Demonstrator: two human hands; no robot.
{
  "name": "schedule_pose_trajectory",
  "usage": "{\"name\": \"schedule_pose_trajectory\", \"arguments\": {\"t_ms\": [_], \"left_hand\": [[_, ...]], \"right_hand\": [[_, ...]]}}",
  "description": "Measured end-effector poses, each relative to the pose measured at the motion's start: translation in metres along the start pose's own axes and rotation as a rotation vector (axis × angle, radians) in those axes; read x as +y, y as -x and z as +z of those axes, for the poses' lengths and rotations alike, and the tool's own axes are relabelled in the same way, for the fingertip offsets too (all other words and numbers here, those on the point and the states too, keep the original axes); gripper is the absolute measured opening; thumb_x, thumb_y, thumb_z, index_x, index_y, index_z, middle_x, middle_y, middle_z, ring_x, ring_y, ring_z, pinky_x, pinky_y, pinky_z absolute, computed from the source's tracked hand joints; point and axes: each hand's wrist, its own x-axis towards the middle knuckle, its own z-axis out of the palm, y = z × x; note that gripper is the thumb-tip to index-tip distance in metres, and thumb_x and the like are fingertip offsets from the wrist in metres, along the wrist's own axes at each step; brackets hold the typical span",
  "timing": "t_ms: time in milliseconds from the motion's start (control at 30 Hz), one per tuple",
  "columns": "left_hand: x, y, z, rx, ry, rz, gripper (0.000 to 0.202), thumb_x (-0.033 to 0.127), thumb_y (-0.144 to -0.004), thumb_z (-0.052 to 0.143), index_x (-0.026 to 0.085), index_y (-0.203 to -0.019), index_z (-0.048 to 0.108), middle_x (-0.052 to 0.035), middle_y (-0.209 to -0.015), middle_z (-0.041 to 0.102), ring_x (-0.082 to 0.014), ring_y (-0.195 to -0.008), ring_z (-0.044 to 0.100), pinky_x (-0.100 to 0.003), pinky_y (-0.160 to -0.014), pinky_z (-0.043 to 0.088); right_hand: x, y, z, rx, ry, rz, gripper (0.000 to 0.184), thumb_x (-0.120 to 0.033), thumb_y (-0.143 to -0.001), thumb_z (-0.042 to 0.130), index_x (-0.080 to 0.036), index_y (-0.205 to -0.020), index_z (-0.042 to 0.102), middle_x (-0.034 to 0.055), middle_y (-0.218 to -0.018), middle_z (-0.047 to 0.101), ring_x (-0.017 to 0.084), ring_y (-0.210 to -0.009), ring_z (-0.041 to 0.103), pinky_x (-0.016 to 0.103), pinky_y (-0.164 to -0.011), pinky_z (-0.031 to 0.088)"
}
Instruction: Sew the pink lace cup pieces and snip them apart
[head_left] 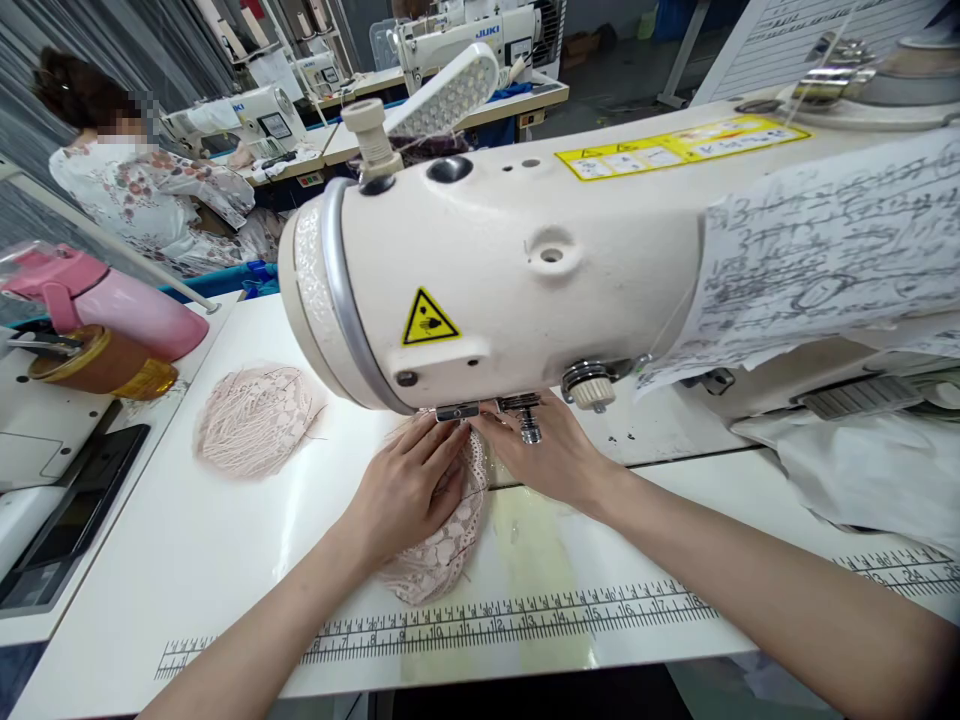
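Note:
A pink lace piece (442, 560), curved in outline with a scalloped edge, lies below the head of a sewing machine (495, 260). My left hand (409, 480) is on top of it, fingers together and pressing the lace, thumb tucked in. From the other side my right hand (551, 455) reaches in by the needle area, its fingers largely behind the machine's metal parts. Whether it grips the lace there cannot be seen. The machine head also hides the needle and presser foot. Left of my hands, a second pink lace piece (255, 420) with loose threads rests on the white table.
A printed ruler (540, 625) runs along the table's front edge. At left stand a pink bottle (142, 310), a brown tape roll (101, 360) and a dark panel (71, 510). White fabric (847, 470) lies at right. A person (150, 190) sits near other sewing machines (465, 50) behind.

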Motion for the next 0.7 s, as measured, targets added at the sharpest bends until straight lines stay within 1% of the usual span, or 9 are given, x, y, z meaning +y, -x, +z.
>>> {"name": "schedule_pose_trajectory", "arguments": {"t_ms": [100, 233, 300, 367, 433, 467, 567, 633, 700], "left_hand": [[0.001, -0.001, -0.002, 0.007, -0.028, 0.011, 0.046, 0.025, -0.091, 0.052, 0.009, -0.133, 0.051, -0.0160, -0.129, 0.060, -0.0299, -0.128, 0.051, -0.048, -0.103, 0.050], [0.010, 0.000, -0.022, 0.056, -0.092, 0.061, 0.034, 0.021, -0.091, 0.053, 0.013, -0.124, 0.058, -0.0118, -0.121, 0.066, -0.0261, -0.115, 0.061, -0.044, -0.094, 0.055], [0.017, 0.005, -0.038, 0.056, -0.106, 0.175, 0.027, 0.019, -0.089, 0.057, 0.015, -0.115, 0.062, -0.0081, -0.114, 0.070, -0.0215, -0.103, 0.066, -0.037, -0.084, 0.057], [0.023, 0.016, -0.050, 0.030, -0.120, 0.355, 0.016, 0.019, -0.087, 0.062, 0.016, -0.102, 0.065, -0.0057, -0.106, 0.071, -0.0177, -0.091, 0.067, -0.030, -0.072, 0.056], [0.027, 0.029, -0.057, -0.028, -0.147, 0.493, 0.009, 0.020, -0.086, 0.063, 0.016, -0.093, 0.066, -0.0054, -0.104, 0.071, -0.0167, -0.086, 0.067, -0.028, -0.067, 0.054], [0.028, 0.037, -0.058, -0.069, -0.159, 0.515, 0.008, 0.020, -0.086, 0.063, 0.017, -0.092, 0.066, -0.0057, -0.104, 0.071, -0.0171, -0.087, 0.067, -0.028, -0.066, 0.054], [0.032, 0.056, -0.053, -0.142, -0.189, 0.466, 0.009, 0.016, -0.087, 0.061, 0.015, -0.094, 0.065, -0.0077, -0.105, 0.070, -0.0202, -0.092, 0.066, -0.029, -0.067, 0.054], [0.035, 0.062, -0.050, -0.118, -0.206, 0.417, 0.009, 0.012, -0.087, 0.058, 0.013, -0.094, 0.064, -0.0095, -0.103, 0.070, -0.0215, -0.092, 0.066, -0.030, -0.066, 0.054], [0.038, 0.064, -0.051, -0.075, -0.163, 0.303, 0.013, 0.008, -0.089, 0.052, 0.013, -0.096, 0.062, -0.0094, -0.099, 0.070, -0.0204, -0.091, 0.067, -0.027, -0.063, 0.053]], "right_hand": [[-0.001, -0.002, -0.004, 0.092, 0.184, -0.059, 0.021, -0.004, -0.084, 0.051, -0.019, -0.091, 0.065, 0.0027, -0.085, 0.071, 0.018, -0.080, 0.058, 0.037, -0.092, 0.040], [0.003, -0.002, -0.006, 0.080, 0.064, -0.174, 0.022, 0.000, -0.083, 0.047, -0.017, -0.081, 0.061, -0.0001, -0.081, 0.068, 0.013, -0.071, 0.055, 0.029, -0.075, 0.041], [0.004, 0.000, -0.006, 0.074, -0.031, -0.263, 0.024, 0.000, -0.082, 0.044, -0.018, -0.078, 0.059, -0.0012, -0.080, 0.067, 0.012, -0.071, 0.053, 0.027, -0.070, 0.039], [0.003, 0.002, -0.005, 0.061, -0.097, -0.328, 0.026, 0.001, -0.080, 0.042, -0.018, -0.075, 0.058, -0.0023, -0.077, 0.066, 0.013, -0.073, 0.052, 0.027, -0.068, 0.037], [0.002, 0.002, -0.005, 0.034, -0.128, -0.347, 0.026, 0.002, -0.079, 0.041, -0.018, -0.073, 0.057, -0.0026, -0.075, 0.064, 0.013, -0.073, 0.051, 0.026, -0.065, 0.035], [0.002, 0.003, -0.005, 0.015, -0.137, -0.348, 0.026, 0.001, -0.079, 0.041, -0.018, -0.072, 0.057, -0.0024, -0.075, 0.064, 0.012, -0.073, 0.050, 0.026, -0.063, 0.034], [0.001, 0.004, -0.006, -0.064, -0.169, -0.343, 0.024, -0.001, -0.081, 0.042, -0.017, -0.073, 0.058, -0.0013, -0.075, 0.063, 0.012, -0.071, 0.049, 0.026, -0.058, 0.029], [0.002, 0.004, -0.006, -0.105, -0.190, -0.342, 0.024, -0.003, -0.083, 0.041, -0.017, -0.077, 0.059, -0.0006, -0.078, 0.064, 0.012, -0.072, 0.049, 0.026, -0.058, 0.028], [0.003, 0.005, -0.007, -0.117, -0.210, -0.336, 0.022, -0.006, -0.084, 0.041, -0.017, -0.081, 0.059, 0.0002, -0.082, 0.066, 0.013, -0.074, 0.051, 0.026, -0.061, 0.030]]}}
